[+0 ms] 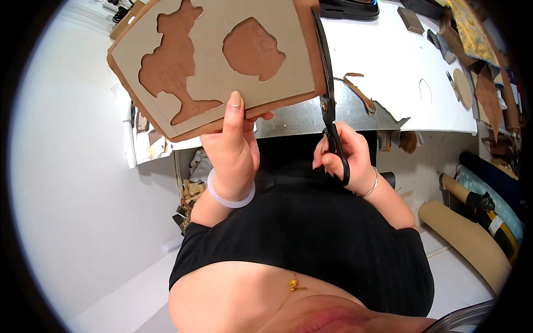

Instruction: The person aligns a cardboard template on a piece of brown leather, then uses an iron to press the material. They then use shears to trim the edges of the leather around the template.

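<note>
My left hand (pixel 233 150) grips the lower edge of a layered panel, its thumb on the front and fingers behind. A beige board (pixel 208 72) with two cut-out shapes lies over brown leather (pixel 166 72), which shows through the openings and sticks out past the board's rim. In my right hand (pixel 352 152) is a pair of black scissors (pixel 328 108), fingers through the handles. The blades point away from me along the leather's right edge. Whether they are parted there cannot be made out.
A white table (pixel 383 55) carries a grey metal sheet (pixel 283 119) along its near edge. A curled brown leather strip (pixel 361 94) lies right of the scissors. Blocks, a tan oval piece (pixel 462 89) and leather scraps crowd the right side. Rolls of material (pixel 466 233) lean at lower right.
</note>
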